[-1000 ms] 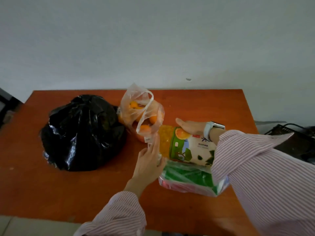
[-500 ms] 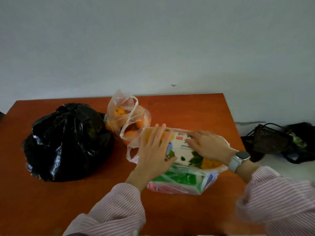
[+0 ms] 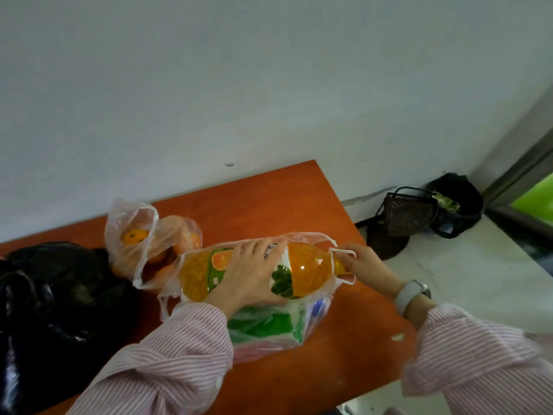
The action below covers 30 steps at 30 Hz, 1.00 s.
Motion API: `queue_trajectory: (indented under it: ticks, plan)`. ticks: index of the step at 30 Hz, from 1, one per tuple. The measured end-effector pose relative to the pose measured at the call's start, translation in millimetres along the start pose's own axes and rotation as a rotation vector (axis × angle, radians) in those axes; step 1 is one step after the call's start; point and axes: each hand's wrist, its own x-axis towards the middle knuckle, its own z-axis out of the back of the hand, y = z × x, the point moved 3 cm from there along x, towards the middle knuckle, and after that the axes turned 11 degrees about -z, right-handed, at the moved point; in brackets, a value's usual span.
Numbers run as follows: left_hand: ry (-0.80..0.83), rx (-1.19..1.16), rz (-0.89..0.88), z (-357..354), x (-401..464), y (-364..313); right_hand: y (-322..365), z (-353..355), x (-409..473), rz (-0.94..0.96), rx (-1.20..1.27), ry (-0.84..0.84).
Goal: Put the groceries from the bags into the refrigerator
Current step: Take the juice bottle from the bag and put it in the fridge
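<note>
A big orange juice bottle [image 3: 305, 272] lies on its side on top of a clear plastic bag [image 3: 269, 327] that holds green and pink packets. My left hand [image 3: 254, 275] grips the bottle round its labelled middle. My right hand [image 3: 363, 265] pinches the bag's white handle loop at the bottle's neck; the cap is hidden behind it. To the left, a second clear bag with oranges [image 3: 149, 244] stands on the table. A tied black bag [image 3: 51, 307] sits at the far left.
The orange-brown table [image 3: 269, 199] stands against a pale wall, its right edge close to my right wrist. On the floor to the right are a dark woven basket [image 3: 407, 214] and a black bin bag [image 3: 457, 202] with green scraps.
The view has swung right and tilted. My left hand went from lying flat on the bottle to gripping its middle. My right hand shifted from the label to the bag handle at the neck.
</note>
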Motion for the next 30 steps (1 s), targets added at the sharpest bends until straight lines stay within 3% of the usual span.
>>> queue_trajectory:
  ticks: [4, 9, 13, 18, 21, 24, 26, 28, 30]
  plan:
    - [-0.05, -0.031, -0.007, 7, -8, -2, 10, 1, -9, 0.045, 0.034, -0.08]
    - [-0.287, -0.232, 0.07, 33, -29, 16, 72, 22, -22, 0.268, 0.017, -0.162]
    - [-0.433, -0.442, 0.183, 57, -41, 33, 135, 24, -31, 0.441, 0.146, -0.015]
    - [-0.734, -0.891, 0.353, 82, -54, 48, 197, 15, -43, 0.533, 0.515, 0.079]
    - [-0.887, -1.181, 0.407, 99, -58, 59, 201, 5, -51, 0.532, 0.412, 0.102]
    - [-0.977, -1.39, 0.371, 120, -57, 65, 189, -19, -56, 0.49, 0.294, 0.234]
    - [-1.007, -1.481, 0.309, 132, -53, 64, 184, -32, -61, 0.472, 0.37, 0.344]
    - [-1.028, -1.524, 0.265, 142, -49, 58, 184, -33, -65, 0.467, 0.454, 0.35]
    - [-1.024, -1.517, 0.194, 151, -41, 47, 186, -21, -77, 0.499, 0.477, 0.243]
